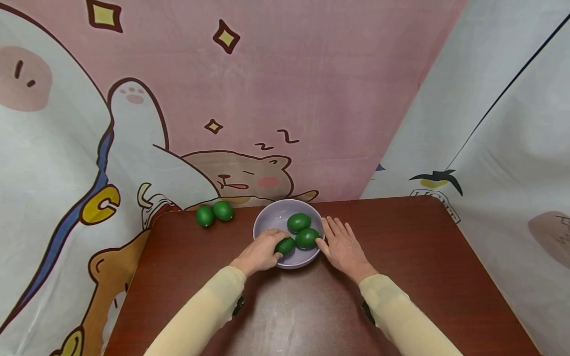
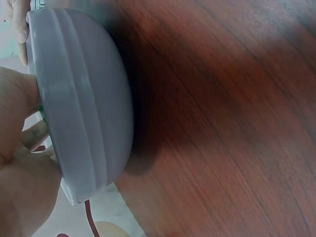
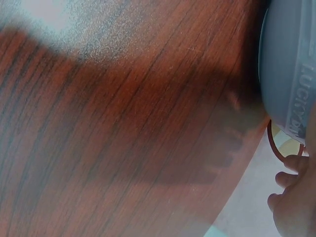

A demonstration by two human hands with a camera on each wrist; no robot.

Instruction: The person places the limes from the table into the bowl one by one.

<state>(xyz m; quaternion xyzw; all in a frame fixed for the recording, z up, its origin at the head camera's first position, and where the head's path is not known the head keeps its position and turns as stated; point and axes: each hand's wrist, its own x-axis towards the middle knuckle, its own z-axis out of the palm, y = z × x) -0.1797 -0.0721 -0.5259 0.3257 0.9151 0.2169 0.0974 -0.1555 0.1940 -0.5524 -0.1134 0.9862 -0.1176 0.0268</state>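
Fingers of left hand (image 1: 261, 248) curled round green fruit (image 1: 285, 245) inside bowl (image 1: 272, 217); right hand (image 1: 345, 247) held at its right side, fingers straight. Fruit best gripped lightly, bowl best steadied, neighbouring fruits (image 1: 299, 223) left unbumped.

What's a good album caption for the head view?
Left hand holds one of three green fruits inside a lilac bowl, right hand at its side, two more fruits on the table.
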